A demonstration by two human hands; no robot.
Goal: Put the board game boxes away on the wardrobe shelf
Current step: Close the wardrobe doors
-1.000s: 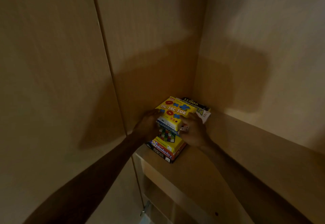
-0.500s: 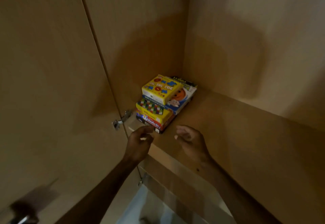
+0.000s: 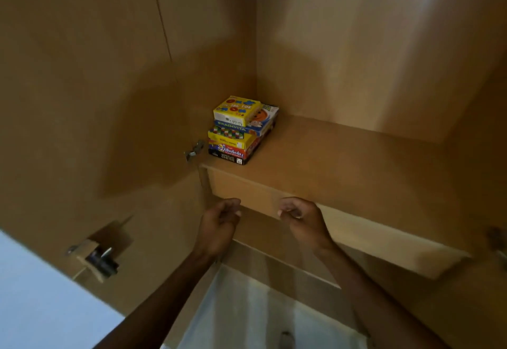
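A stack of several board game boxes (image 3: 241,132) stands on the wooden wardrobe shelf (image 3: 343,173), in its far left corner. A small yellow Tic-Tac-Toe box (image 3: 236,110) lies on top. Beneath it are a blue Brainvita box (image 3: 258,126), a yellow box, a red Tambola box and a black chess box (image 3: 227,155). My left hand (image 3: 219,225) and my right hand (image 3: 301,219) hang below the shelf's front edge, well short of the stack. Both hold nothing, with the fingers loosely curled.
The open wardrobe door (image 3: 68,101) stands at the left, with a hinge (image 3: 194,149) beside the stack and a latch (image 3: 96,255) lower down. The shelf to the right of the boxes is bare wood. A pale floor (image 3: 260,315) shows below.
Both hands let go of the stack and drew back and down from the shelf. The boxes stay stacked in the corner. The camera pulled back too.
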